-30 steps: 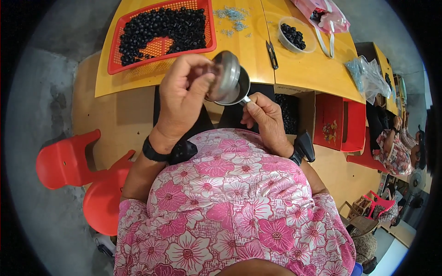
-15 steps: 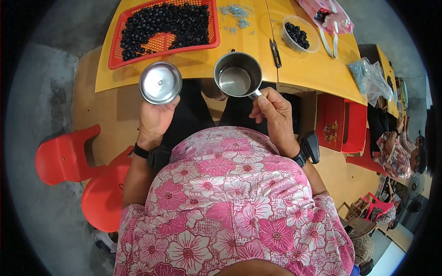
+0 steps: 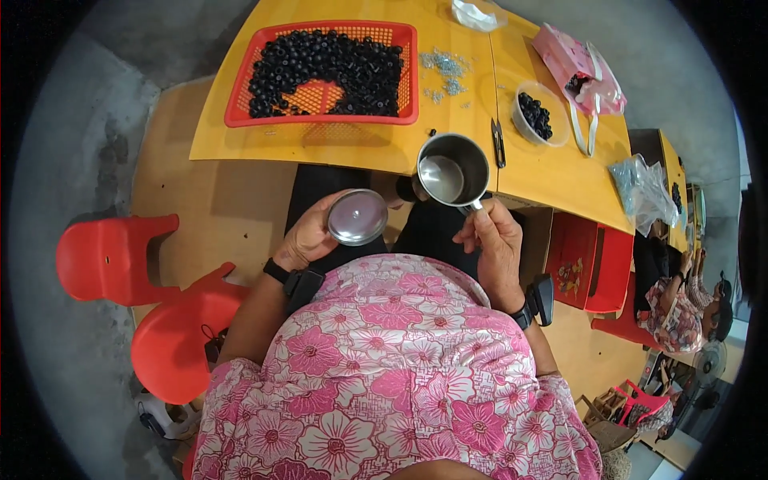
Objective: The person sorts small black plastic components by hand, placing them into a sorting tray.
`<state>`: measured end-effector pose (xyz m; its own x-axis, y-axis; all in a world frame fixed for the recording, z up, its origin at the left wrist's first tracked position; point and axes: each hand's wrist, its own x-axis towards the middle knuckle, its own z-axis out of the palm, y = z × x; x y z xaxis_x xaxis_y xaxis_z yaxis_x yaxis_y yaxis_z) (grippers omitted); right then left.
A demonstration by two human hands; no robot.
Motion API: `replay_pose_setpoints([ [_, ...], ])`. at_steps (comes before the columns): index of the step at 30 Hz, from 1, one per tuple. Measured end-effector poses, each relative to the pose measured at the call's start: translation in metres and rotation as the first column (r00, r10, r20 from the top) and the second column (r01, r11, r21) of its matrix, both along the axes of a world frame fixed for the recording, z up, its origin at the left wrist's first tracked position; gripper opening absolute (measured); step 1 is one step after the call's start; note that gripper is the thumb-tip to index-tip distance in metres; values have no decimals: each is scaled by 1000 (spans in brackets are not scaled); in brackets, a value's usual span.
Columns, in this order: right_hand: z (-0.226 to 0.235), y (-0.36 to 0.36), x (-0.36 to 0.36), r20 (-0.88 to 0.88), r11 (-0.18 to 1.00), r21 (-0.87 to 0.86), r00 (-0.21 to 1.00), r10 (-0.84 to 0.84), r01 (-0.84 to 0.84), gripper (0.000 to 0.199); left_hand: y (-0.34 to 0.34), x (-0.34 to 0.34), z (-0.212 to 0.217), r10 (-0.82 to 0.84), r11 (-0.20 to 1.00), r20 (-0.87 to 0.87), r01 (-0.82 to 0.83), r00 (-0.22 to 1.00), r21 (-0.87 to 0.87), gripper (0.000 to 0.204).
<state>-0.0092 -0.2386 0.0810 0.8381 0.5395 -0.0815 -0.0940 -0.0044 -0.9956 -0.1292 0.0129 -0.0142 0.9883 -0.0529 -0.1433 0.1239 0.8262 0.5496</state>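
My right hand (image 3: 498,240) grips the handle of a metal mug (image 3: 453,170), its mouth facing up toward me at the table's front edge. A little liquid or a shiny bottom shows inside; I cannot tell which. My left hand (image 3: 314,232) holds a round metal lid (image 3: 358,218) by its side, over my lap, apart from the mug. Beyond the mug, a red plastic basket (image 3: 242,102) holds many small black round pieces (image 3: 324,64). One loose black piece (image 3: 433,132) lies just behind the mug's rim.
On the yellow table (image 3: 216,140) are small clear-blue pieces (image 3: 450,72), black thread snips (image 3: 498,144), a plastic bowl (image 3: 562,128) of black pieces, a pink bag (image 3: 552,52) and a clear plastic bag (image 3: 644,192). Red chairs (image 3: 116,260) stand at left. Another person (image 3: 676,312) sits far right.
My left hand has brought the lid down and to the right, turning it. The mug now shows lower and farther right, as the whole view has shifted too.
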Motion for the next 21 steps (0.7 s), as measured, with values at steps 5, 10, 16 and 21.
replay_pose_setpoints([
  [5,-1,1,1,-10,1000,31,1000,-1,1,24,2,-1,-3,30,998,-25,-31,999,-58,34],
  [10,4,4,2,-6,999,19,999,-37,37,24,5,-1,-18,48,997,-78,-53,996,-61,32],
  [16,0,9,3,-18,998,38,998,-56,57,24,8,-4,-12,48,990,-24,-50,999,-133,33],
  [21,-2,5,3,-11,993,23,993,-115,115,24,1,4,11,1,998,-5,-1,1000,-62,43],
])
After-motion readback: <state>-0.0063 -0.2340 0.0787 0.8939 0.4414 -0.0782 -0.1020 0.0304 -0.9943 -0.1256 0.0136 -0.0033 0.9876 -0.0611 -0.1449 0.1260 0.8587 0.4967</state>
